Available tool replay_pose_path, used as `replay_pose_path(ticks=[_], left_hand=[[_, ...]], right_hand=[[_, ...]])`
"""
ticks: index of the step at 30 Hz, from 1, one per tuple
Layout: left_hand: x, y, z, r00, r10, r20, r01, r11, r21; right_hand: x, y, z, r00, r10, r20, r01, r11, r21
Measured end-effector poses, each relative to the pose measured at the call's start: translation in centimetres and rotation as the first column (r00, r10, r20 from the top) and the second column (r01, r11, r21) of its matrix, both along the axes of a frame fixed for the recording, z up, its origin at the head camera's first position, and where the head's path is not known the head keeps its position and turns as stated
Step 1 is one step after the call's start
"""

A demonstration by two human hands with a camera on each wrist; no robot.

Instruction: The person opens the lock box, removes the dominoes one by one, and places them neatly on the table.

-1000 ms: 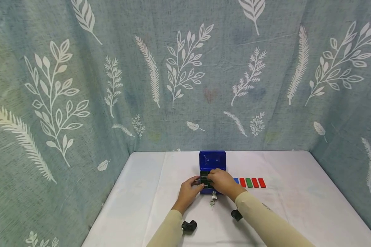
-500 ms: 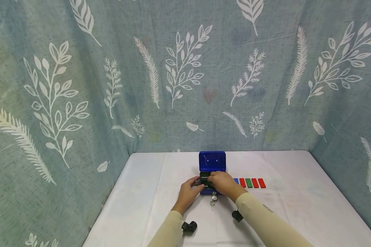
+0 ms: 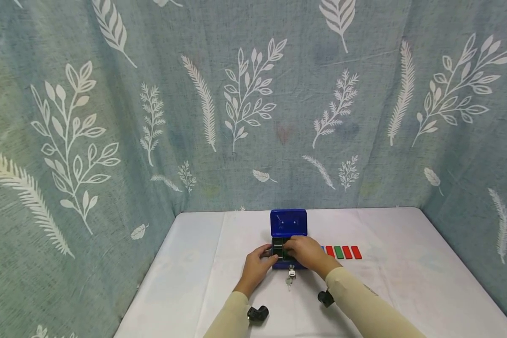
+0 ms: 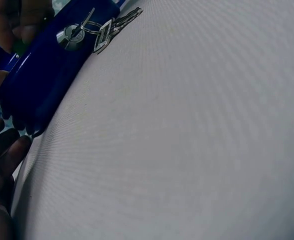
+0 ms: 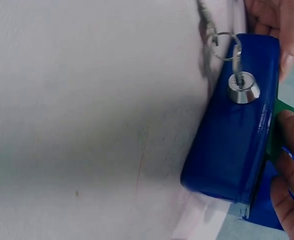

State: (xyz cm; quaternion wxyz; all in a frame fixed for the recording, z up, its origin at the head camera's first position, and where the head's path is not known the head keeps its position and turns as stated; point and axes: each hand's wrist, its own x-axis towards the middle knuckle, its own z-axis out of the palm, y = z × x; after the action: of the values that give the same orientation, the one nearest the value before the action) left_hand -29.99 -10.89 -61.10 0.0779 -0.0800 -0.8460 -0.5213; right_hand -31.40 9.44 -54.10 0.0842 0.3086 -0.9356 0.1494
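A small blue cash box [image 3: 289, 265] stands on the white table with its lid [image 3: 288, 223] raised, and a black compartment tray [image 3: 277, 243] sits inside it. My left hand [image 3: 255, 268] holds the box's left side, thumb over the rim and the other fingers along the outer wall. My right hand [image 3: 307, 253] reaches into the box from the right, its thumb and fingers pinching a flat green tile [image 5: 275, 136] at the tray. A key sits in the front lock [image 4: 70, 37], with more keys [image 4: 118, 27] hanging from its ring.
Right of the box lies a row of flat tiles: a partly hidden blue one, a red tile [image 3: 330, 251], a green tile [image 3: 339, 252] and further red ones [image 3: 357, 252]. A patterned curtain [image 3: 253, 117] surrounds the table [image 3: 194, 272]. Black wrist cameras [image 3: 258, 313] project from both sleeves.
The head view has tipped slightly, so everything sits a little lower in it. Both hands stay at the box, the right hand's fingers barely shifting over the tray.
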Motion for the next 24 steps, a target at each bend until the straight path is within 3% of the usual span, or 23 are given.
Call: replay_pose_path(ticks=[7,15,24], left_hand=[[-0.2,0.0,-0.3,1.0,0.002,-0.008,-0.002,1.0,-0.003],[-0.1,0.0,-0.2,1.0,-0.002,-0.013,0.002,1.0,0.003],[-0.3,0.0,-0.4,1.0,0.006,-0.009,-0.006,1.0,-0.002]], right_hand=[[-0.1,0.5,-0.4,0.984,-0.055,0.169,0.091,0.973,-0.214],[0.1,0.7,-1.0,0.96,-0.082,0.269,0.178,0.918,-0.353],[0.1,1.3,-0.8,0.918,-0.126,0.377,0.313,0.815,-0.488]])
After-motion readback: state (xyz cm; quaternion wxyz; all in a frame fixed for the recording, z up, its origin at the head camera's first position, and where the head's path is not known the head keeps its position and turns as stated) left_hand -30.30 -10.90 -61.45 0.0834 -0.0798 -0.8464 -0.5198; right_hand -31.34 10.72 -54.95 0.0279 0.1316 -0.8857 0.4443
